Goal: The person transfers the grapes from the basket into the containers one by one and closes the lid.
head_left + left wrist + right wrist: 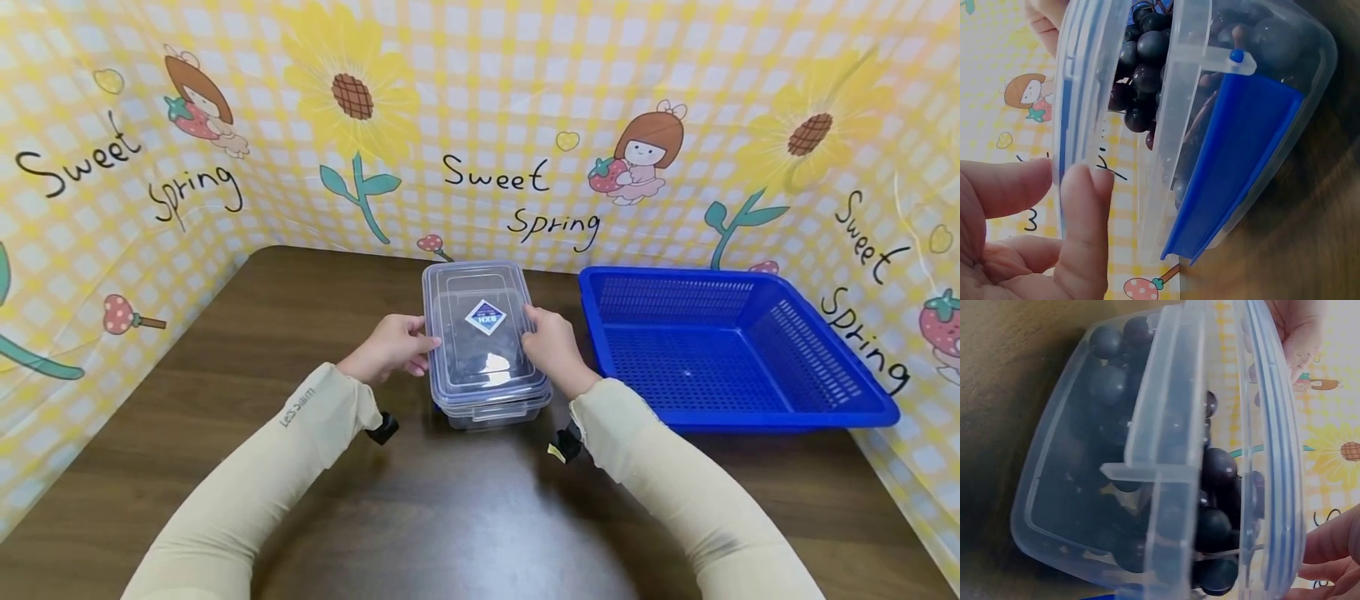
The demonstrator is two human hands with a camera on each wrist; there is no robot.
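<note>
A clear lid (468, 367) with a diamond label is held between both hands over a translucent plastic food box (491, 419). My left hand (390, 343) pinches the lid's left edge between thumb and fingers; my right hand (557, 346) grips its right edge. Dark round grapes (1147, 78) fill the box and rise above its rim, showing in the gap under the lid in both wrist views. One side of the box has a blue latch flap (1241, 144) hanging down; another side bears a translucent flap (1163, 394). From the head view, the lid covers the grapes.
A blue perforated basket (686, 375) stands to the right of the box on the brown wooden table (420, 517). Behind and at the sides hangs a yellow checked cloth (480, 83) with flowers and lettering.
</note>
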